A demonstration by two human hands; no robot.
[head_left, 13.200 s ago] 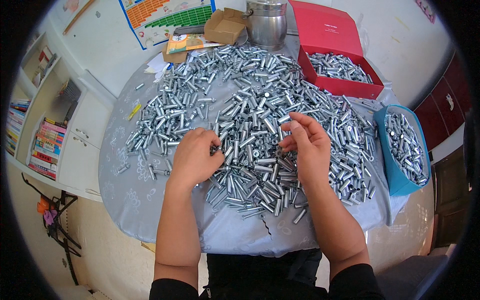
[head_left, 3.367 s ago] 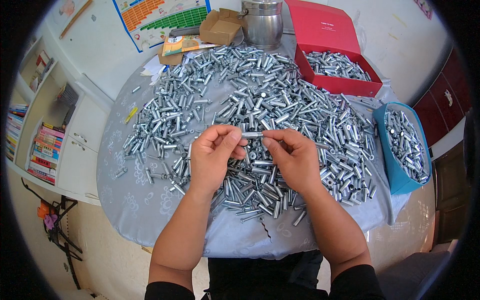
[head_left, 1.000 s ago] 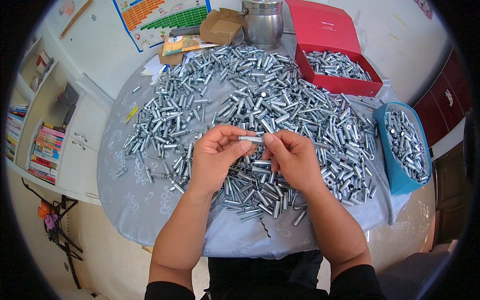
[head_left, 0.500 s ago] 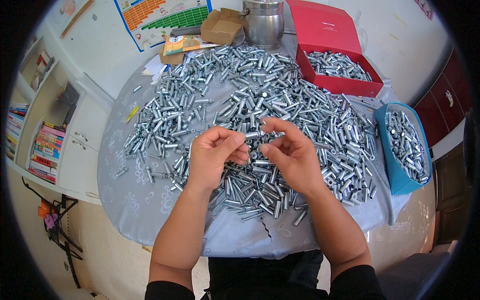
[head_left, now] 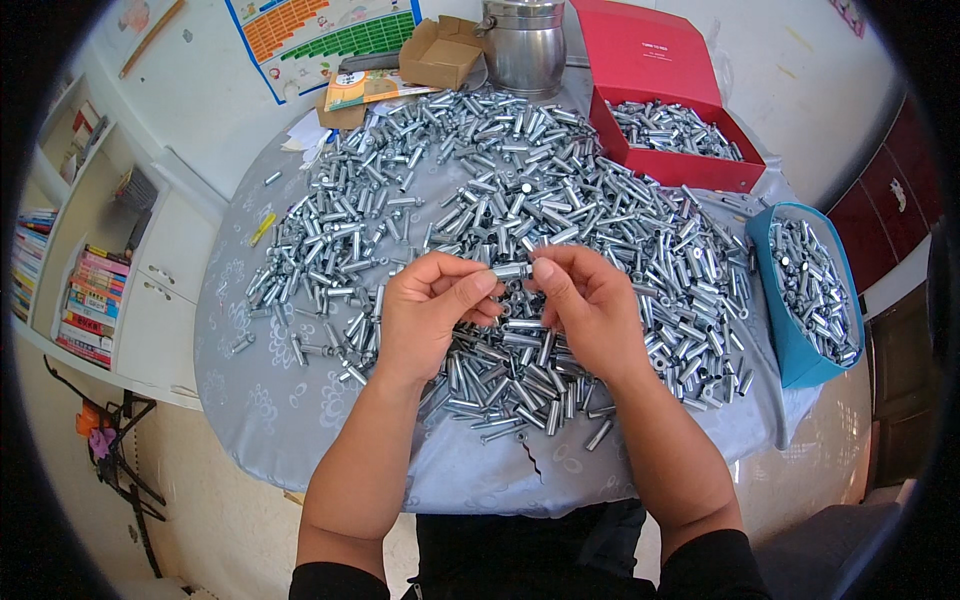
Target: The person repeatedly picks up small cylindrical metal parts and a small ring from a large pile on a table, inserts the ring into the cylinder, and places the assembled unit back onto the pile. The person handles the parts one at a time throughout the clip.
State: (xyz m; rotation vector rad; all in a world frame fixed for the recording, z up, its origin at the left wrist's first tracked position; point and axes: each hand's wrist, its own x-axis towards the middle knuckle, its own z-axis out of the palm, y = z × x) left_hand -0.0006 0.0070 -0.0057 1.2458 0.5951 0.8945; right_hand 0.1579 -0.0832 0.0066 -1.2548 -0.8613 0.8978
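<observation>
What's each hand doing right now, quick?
Left hand: closed, pinching one end of a shiny silver metal cylinder.
Right hand: closed, fingertips at the cylinder's other end.

A broad heap of silvery cylindrical metal fasteners [head_left: 610, 200] lies on a round table under a silver-grey patterned cloth [head_left: 265, 400]. Above the heap's middle, a short silvery metal cylinder [head_left: 512, 271] lies crosswise between the left hand [head_left: 435, 305] and the right hand [head_left: 580, 305]. Behind the heap, an open tan cardboard box [head_left: 440, 55] sits left of a rounded silvery metal pot [head_left: 525, 50]. Right of the pot is a red rectangular lidded box [head_left: 690, 177], fasteners inside, its raised lid at the back. Nearer, at the table's right edge, is a teal oblong bin [head_left: 815, 372], also holding fasteners. A slim yellow object [head_left: 262, 229] lies just left of the heap. Farther left, beyond the table, is a white boxy shelf unit [head_left: 180, 255].
</observation>
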